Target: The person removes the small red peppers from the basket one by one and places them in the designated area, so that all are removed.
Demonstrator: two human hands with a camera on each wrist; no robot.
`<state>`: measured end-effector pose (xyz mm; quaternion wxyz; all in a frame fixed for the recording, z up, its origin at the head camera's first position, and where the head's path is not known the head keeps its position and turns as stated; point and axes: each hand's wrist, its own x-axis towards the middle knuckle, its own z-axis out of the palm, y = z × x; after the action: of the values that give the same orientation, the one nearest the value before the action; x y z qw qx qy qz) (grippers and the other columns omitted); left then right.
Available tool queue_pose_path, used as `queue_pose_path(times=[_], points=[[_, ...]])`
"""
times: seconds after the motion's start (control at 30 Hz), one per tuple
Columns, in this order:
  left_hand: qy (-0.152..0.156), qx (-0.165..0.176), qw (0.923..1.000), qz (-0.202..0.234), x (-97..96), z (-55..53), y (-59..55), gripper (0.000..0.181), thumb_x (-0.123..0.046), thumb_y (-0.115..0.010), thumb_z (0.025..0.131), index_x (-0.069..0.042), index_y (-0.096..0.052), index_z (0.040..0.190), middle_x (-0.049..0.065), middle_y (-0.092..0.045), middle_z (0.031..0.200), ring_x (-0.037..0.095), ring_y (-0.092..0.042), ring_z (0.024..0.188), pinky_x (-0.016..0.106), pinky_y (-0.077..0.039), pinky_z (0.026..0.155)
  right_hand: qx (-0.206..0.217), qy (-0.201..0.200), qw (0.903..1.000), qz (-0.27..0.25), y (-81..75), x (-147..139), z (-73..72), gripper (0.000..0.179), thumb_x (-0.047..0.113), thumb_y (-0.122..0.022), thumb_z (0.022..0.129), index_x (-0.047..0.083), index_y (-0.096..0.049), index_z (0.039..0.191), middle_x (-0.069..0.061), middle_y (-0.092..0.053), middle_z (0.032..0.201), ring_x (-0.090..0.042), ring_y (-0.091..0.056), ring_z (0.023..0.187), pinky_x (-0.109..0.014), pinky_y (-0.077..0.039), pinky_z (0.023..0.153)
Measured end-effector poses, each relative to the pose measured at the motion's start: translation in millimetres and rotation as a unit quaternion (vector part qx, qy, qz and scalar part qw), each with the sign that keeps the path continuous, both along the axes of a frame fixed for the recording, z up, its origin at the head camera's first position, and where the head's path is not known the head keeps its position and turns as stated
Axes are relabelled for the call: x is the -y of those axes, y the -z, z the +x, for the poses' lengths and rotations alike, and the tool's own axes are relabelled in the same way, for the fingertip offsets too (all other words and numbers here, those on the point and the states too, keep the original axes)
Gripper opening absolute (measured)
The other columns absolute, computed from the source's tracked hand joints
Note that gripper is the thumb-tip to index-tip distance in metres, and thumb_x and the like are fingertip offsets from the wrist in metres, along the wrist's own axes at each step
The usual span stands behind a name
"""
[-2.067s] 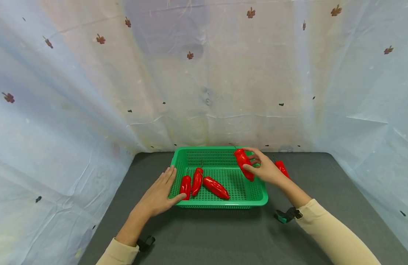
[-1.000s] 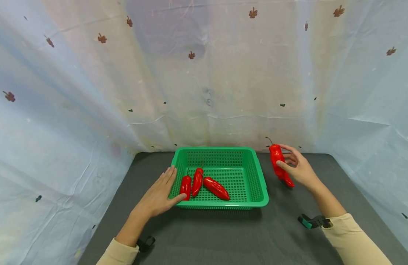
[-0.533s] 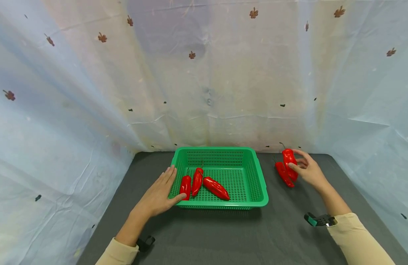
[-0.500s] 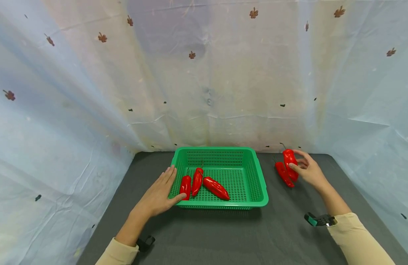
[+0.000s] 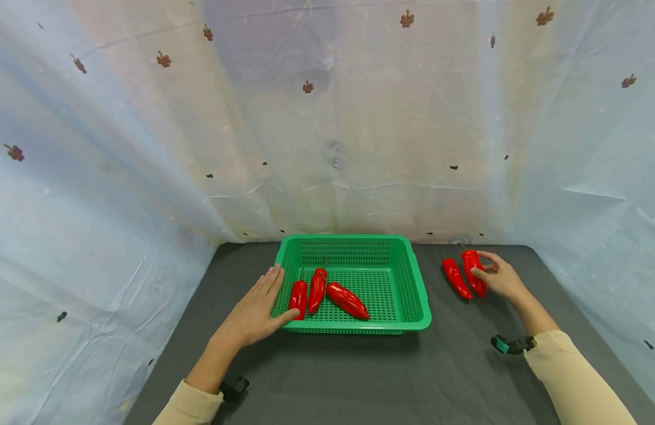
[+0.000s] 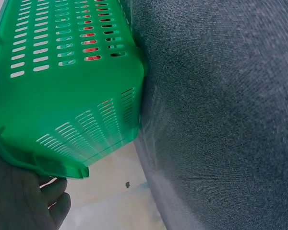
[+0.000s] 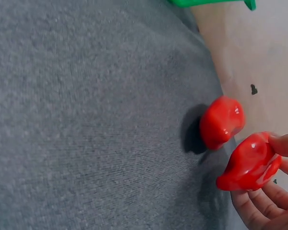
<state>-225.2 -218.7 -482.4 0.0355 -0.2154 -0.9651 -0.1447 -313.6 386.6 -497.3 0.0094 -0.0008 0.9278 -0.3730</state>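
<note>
My right hand (image 5: pixel 501 278) holds a glossy red pepper (image 5: pixel 473 273) between thumb and fingers, low over the dark table to the right of the basket. In the right wrist view this pepper (image 7: pixel 252 163) shows its tip toward the table. Just left of it lies a second red pepper (image 5: pixel 456 278). My left hand (image 5: pixel 256 310) rests with straight fingers along the left rim of a green plastic basket (image 5: pixel 354 326). Inside, toward the left, are three red peppers: one at the wall (image 5: pixel 297 300), one upright beside it (image 5: pixel 317 290), one slanted (image 5: pixel 347 301).
A dark grey cloth (image 5: pixel 354 378) covers the table. Behind and at both sides hangs a pale sheet (image 5: pixel 359 130) with small leaf prints. Each wrist wears a black strap, such as the right strap (image 5: pixel 512 345).
My right hand has carried the pepper from above the basket to the right, past the lying pepper, and lowered it toward the table. My left hand stays on the basket rim.
</note>
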Motion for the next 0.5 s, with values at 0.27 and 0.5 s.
queue_pose_path(times=[0.27, 0.5], points=[[0.0, -0.002, 1.0, 0.001, -0.2, 0.8, -1.9, 0.104, -0.07, -0.055, 0.103, -0.001, -0.017, 0.171, 0.015, -0.008, 0.18, 0.034, -0.01, 0.166, 0.053, -0.016, 0.134, 0.021, -0.004, 0.9997, 0.008, 12.3, -4, -10.0, 0.07, 0.028, -0.063, 0.11, -0.008, -0.032, 0.162, -0.048, -0.05, 0.142, -0.06, -0.058, 0.124, -0.066, -0.057, 0.096], [0.0, -0.003, 1.0, 0.002, -0.5, 1.3, -0.5, 0.103, -0.07, -0.055, 0.103, 0.0, -0.019, 0.17, 0.015, -0.009, 0.18, 0.035, -0.011, 0.166, 0.054, -0.017, 0.134, 0.024, -0.013, 0.9995, 0.018, 16.0, -3, -10.1, 0.068, 0.029, -0.062, 0.111, -0.011, -0.036, 0.158, -0.049, -0.051, 0.141, -0.061, -0.058, 0.124, -0.064, -0.058, 0.096]])
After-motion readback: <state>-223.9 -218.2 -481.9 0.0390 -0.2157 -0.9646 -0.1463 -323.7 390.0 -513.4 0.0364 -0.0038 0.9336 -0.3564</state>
